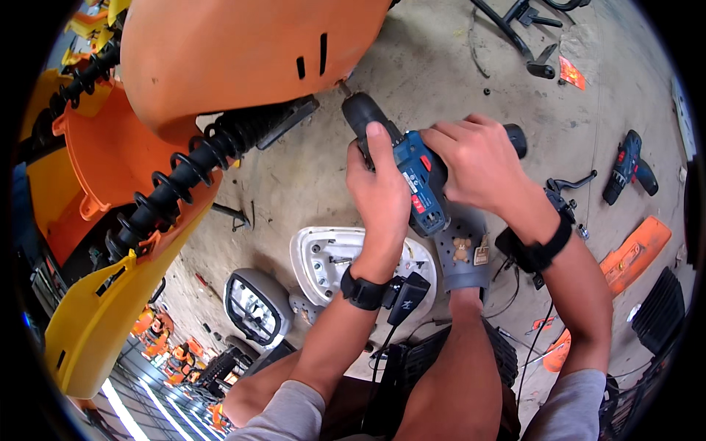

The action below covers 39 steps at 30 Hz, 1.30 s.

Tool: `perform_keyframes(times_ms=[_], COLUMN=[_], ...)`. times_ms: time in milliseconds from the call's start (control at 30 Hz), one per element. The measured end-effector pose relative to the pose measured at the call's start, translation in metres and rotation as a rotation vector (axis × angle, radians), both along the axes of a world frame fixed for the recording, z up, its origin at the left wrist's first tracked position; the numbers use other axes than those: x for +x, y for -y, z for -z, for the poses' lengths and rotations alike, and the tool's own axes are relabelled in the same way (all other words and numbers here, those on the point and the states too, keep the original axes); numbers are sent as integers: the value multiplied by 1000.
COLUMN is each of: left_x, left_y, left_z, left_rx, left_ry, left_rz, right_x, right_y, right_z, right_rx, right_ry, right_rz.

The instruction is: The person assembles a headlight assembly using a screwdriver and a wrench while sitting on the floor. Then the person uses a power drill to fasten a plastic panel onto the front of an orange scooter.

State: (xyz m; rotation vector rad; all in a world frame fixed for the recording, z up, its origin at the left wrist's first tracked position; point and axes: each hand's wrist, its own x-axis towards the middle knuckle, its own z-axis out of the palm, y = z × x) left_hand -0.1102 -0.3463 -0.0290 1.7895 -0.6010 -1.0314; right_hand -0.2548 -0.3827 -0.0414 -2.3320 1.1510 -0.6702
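Both hands are closed on a blue-and-black cordless drill. My left hand wraps its body behind the chuck, thumb along the top. My right hand grips the handle, and the dark battery end shows beyond it. The drill's bit points up and left, meeting the lower edge of a large orange body panel; whether it sits in a screw there I cannot tell. A black coil-spring shock absorber slants below the panel, left of my left hand.
A second cordless drill lies on the floor at right, near a black lever assembly and an orange plastic piece. A white tray-like part and grey shell lie below. A yellow fender stands left, a black metal frame far right.
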Motion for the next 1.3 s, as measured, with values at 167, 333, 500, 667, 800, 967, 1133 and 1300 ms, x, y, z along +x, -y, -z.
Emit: perform_keyframes(times_ms=[167, 333, 500, 667, 800, 967, 1133, 1300], left_x=[4, 8, 20, 25, 52, 100, 74, 14], left_y=[-4, -7, -6, 3, -24, -44, 8, 16], left_z=[-11, -14, -37, -58, -48, -42, -28, -31], left_rx=[62, 47, 82, 163, 73, 230, 242, 314], left_ry=[204, 500, 572, 653, 650, 181, 155, 262], left_rz=[58, 188, 244, 426, 636, 501, 617, 513], right_x=[13, 39, 60, 108, 105, 90, 111, 116], right_y=[-10, -23, -41, -72, -74, -65, -77, -74], right_z=[36, 66, 61, 56, 75, 53, 43, 50], right_rx=[133, 348, 963, 801, 778, 1274, 1116, 943], right_ry=[249, 501, 878, 1218, 1207, 1697, 1507, 1613], right_rz=[4, 69, -42, -37, 73, 41, 136, 128])
